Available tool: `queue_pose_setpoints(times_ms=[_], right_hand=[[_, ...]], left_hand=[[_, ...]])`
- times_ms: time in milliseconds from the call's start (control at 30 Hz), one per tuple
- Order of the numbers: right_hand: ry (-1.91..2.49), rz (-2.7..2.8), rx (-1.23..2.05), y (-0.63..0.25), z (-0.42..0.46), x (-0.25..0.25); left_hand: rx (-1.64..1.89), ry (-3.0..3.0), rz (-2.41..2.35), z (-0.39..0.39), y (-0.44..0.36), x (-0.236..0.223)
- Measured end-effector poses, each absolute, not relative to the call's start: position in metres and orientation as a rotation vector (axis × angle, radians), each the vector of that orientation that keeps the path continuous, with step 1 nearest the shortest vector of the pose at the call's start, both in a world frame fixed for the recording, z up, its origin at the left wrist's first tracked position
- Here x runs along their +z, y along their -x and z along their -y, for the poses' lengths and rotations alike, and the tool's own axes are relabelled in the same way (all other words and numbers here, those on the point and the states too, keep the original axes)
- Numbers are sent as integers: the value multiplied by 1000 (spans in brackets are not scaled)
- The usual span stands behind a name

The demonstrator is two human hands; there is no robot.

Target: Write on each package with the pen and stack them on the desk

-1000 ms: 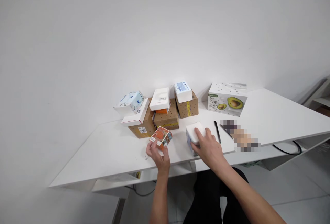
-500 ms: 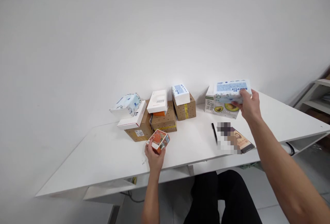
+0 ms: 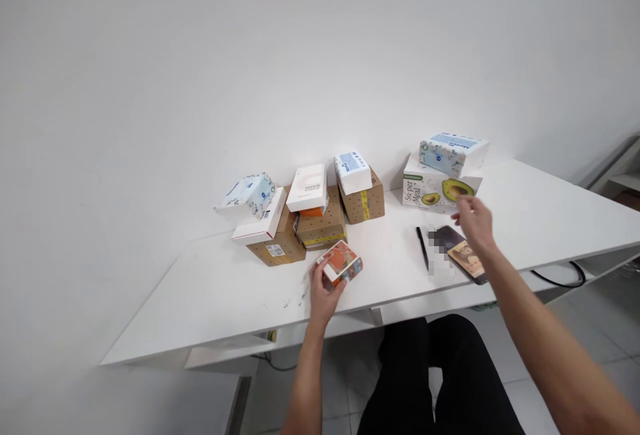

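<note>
My left hand (image 3: pixel 325 296) is closed around a small orange and white box (image 3: pixel 341 260), thumb on its near side and fingers on its left. The box is at the front middle of the table. My right hand (image 3: pixel 474 223) holds nothing, its fingers loosely bent and the thumb apart. It hovers over the table just in front of the white avocado-print box (image 3: pixel 417 189). On top of that box lies a blue and white tissue pack (image 3: pixel 443 155), a little askew. Below my right hand is a phone (image 3: pixel 466 258), partly hidden by the wrist.
Left of the phone lies a black pen (image 3: pixel 423 247). Toward the wall stand several brown cardboard boxes (image 3: pixel 323 229), topped by a white power bank box (image 3: pixel 307 188) and tissue packs (image 3: pixel 353 171). The white table (image 3: pixel 210 308) has its front edge before my knees.
My right hand has let go of the tissue pack, now on the avocado-print box, and drawn back toward me. My left hand has moved right with the small orange box.
</note>
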State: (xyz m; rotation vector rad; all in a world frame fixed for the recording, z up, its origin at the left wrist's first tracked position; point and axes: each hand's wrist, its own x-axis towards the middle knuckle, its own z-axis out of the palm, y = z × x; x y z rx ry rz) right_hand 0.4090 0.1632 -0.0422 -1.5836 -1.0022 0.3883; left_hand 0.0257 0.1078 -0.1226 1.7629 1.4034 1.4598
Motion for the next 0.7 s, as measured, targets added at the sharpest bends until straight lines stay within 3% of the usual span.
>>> queue_pose_setpoints(times_ms=[133, 300, 467, 700], right_hand=[[1698, 1217, 431, -353, -135, -89], [1768, 1275, 154, -321, -113, -122], [1683, 1217, 74, -322, -107, -129], [2083, 1544, 135, -312, -108, -115]], left_hand=[[1322, -1703, -1115, -107, -69, -123], [1228, -1704, -1070, -104, -99, -125], [1166, -1788, -1162, -103, -100, -121], [1198, -1794, -1172, -104, -96, -101]])
